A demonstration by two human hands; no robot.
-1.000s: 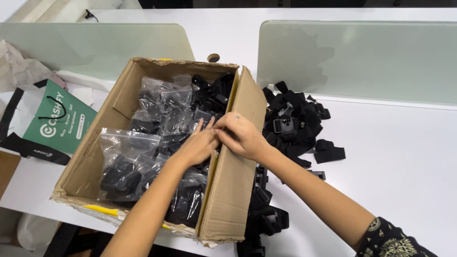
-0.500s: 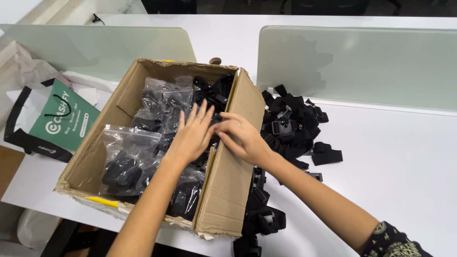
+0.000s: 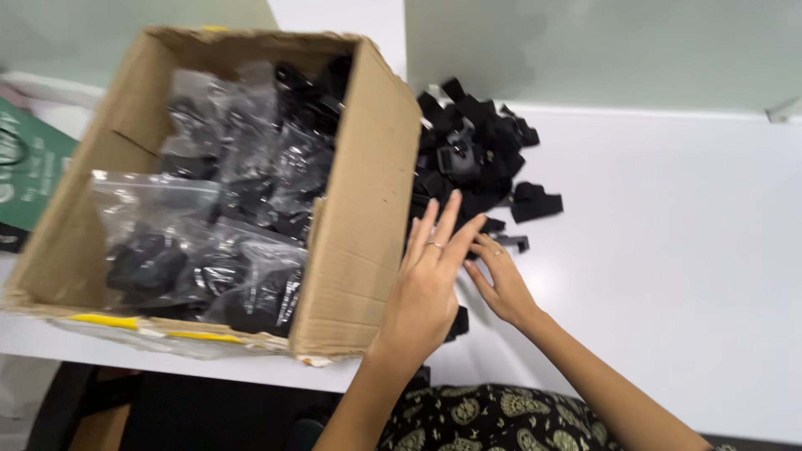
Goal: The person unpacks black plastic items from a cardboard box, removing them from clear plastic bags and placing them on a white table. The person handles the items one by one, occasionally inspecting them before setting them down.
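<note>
Black plastic clips (image 3: pixel 478 159) beside the cardboard box (image 3: pixel 368 209) are reached by both hands. Left hand (image 3: pixel 426 288) is spread flat, empty; right hand (image 3: pixel 499 280) is open, fingertips on the pile. One clip is best pinched singly.

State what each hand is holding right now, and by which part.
Neither hand shows a clear hold. The left hand is spread flat beside the cardboard box; the right hand reaches under it into the pile of black parts, its fingertips hidden.
</note>
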